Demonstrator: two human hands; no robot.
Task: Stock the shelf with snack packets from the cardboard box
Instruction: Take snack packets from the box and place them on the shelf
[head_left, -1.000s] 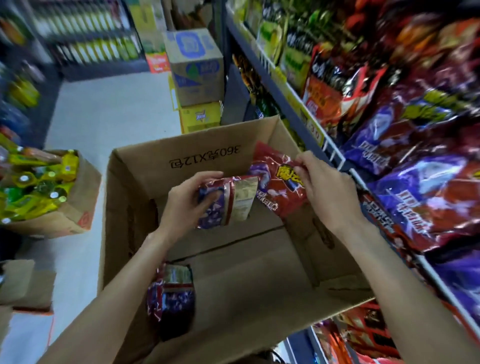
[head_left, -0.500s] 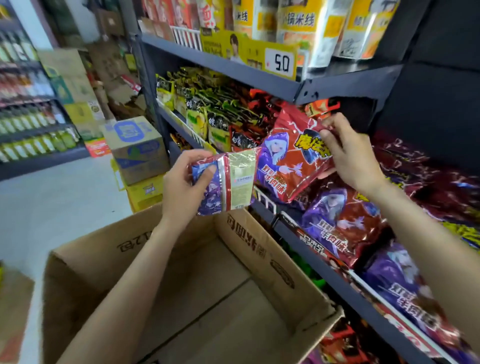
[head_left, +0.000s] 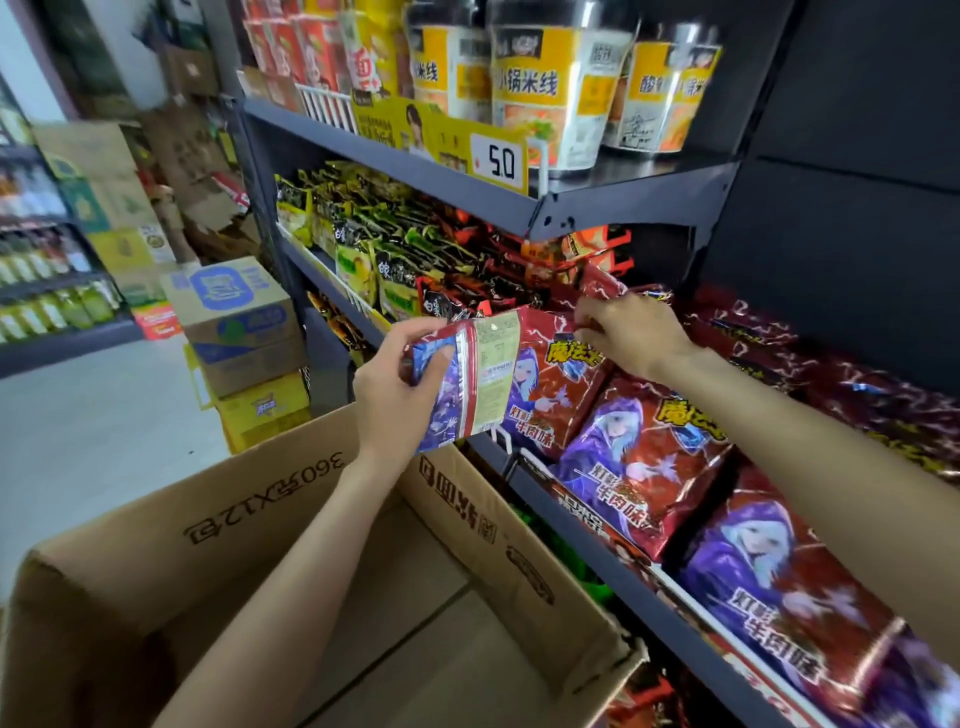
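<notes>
Two packets (head_left: 467, 384), tag "5.0" (head_left: 501, 162), box "360" (head_left: 332, 462)

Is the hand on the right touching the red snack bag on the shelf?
Touching. The head view shows the right hand with its fingers pinching the top edge of the red snack packet at the shelf.
</notes>
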